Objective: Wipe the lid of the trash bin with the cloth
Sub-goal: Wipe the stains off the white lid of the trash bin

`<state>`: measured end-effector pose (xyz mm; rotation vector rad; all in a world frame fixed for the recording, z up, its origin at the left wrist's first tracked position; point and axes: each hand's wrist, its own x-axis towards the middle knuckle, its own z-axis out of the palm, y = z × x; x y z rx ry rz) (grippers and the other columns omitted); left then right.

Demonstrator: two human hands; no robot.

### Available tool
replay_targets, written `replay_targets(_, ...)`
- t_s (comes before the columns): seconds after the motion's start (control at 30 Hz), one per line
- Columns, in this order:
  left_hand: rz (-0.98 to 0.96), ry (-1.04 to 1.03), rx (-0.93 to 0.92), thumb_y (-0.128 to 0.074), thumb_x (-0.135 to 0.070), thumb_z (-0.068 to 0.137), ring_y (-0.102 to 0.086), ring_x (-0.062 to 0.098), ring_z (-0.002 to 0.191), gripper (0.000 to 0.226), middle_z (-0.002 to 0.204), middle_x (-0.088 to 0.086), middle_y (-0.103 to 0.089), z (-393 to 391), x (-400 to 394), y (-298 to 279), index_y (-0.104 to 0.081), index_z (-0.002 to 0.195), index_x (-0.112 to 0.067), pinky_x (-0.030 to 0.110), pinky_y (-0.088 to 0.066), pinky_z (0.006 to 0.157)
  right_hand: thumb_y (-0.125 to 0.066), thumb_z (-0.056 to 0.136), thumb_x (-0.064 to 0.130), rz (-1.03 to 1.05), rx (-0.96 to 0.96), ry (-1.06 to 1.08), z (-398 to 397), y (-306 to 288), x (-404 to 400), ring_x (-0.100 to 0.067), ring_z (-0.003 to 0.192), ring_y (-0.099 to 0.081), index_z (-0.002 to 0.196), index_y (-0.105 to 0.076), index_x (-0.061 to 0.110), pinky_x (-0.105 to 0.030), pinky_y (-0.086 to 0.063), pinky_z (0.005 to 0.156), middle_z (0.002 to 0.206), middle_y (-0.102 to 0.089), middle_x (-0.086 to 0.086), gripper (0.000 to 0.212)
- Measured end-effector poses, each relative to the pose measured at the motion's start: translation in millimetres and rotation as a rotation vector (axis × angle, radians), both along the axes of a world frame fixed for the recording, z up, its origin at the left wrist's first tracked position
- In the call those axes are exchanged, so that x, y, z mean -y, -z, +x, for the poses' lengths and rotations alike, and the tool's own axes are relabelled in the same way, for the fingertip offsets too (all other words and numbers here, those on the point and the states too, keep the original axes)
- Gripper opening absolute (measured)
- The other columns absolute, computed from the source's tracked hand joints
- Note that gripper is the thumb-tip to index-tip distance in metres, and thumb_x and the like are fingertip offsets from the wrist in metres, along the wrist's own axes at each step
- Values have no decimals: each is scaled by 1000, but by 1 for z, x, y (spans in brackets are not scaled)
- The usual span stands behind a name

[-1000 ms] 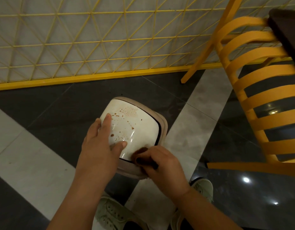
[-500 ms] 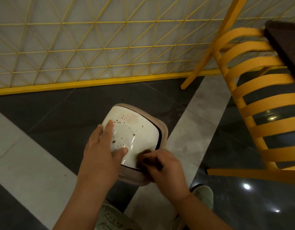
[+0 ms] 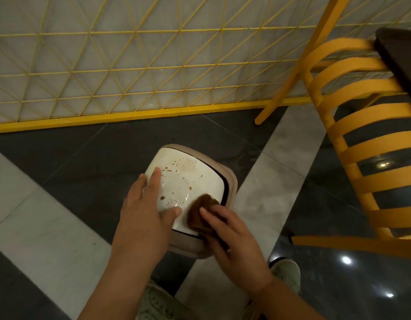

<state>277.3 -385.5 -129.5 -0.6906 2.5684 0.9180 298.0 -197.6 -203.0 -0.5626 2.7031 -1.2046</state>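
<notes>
Left hand (image 3: pixel 144 213) flat on lid's (image 3: pixel 188 181) left side, cloth (image 3: pixel 200 211) under right hand (image 3: pixel 237 241) at its near-right corner, chair (image 3: pixel 370 144) right

No readable text, label, brand, number or sign anywhere in view.

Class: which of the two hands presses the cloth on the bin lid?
The right hand presses the brown cloth; the left hand lies flat on the lid, empty.
</notes>
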Motion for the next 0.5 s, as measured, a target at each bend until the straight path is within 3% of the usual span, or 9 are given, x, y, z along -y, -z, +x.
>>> replay_targets(0.1,5,4,17,-61,-36,89,-15,22,145,84,158,-11,-1,0,-1,-1,-2,149,-42,46,-30,110,-57,94,17,-58,101,271,-31,4,2,1,121,-42,138,-44,39,-21,-39,109,140,-48,8,51)
replay_targets(0.2,13,-10,10,-61,-35,89,-15,22,145,85,158,-12,0,-2,-1,-1,-2,149,-42,47,-30,111,-58,94,10,-112,129,432,-56,-7,29,4,119,-40,135,-53,35,-7,-28,106,137,-49,12,48)
replay_targets(0.27,13,-17,5,-62,-35,88,-16,21,144,85,157,-12,0,-1,0,0,-3,149,-43,47,-31,111,-59,92,8,-136,98,367,-50,-17,40,1,125,-39,134,-53,35,-12,-27,109,137,-47,14,51)
replay_targets(0.4,14,-7,-29,-61,-32,89,-19,23,143,82,158,-9,-4,0,1,1,-6,149,-43,45,-33,110,-57,85,16,-38,-44,33,-19,-11,18,-3,123,-43,129,-59,31,-17,-36,109,133,-54,7,47)
replay_targets(0.5,27,-7,-25,-62,-33,88,-18,22,144,83,157,-11,-4,1,0,-1,-7,149,-42,47,-32,110,-62,87,8,-38,29,171,-26,5,-5,-10,120,-51,123,-65,27,-35,-47,105,128,-55,10,41)
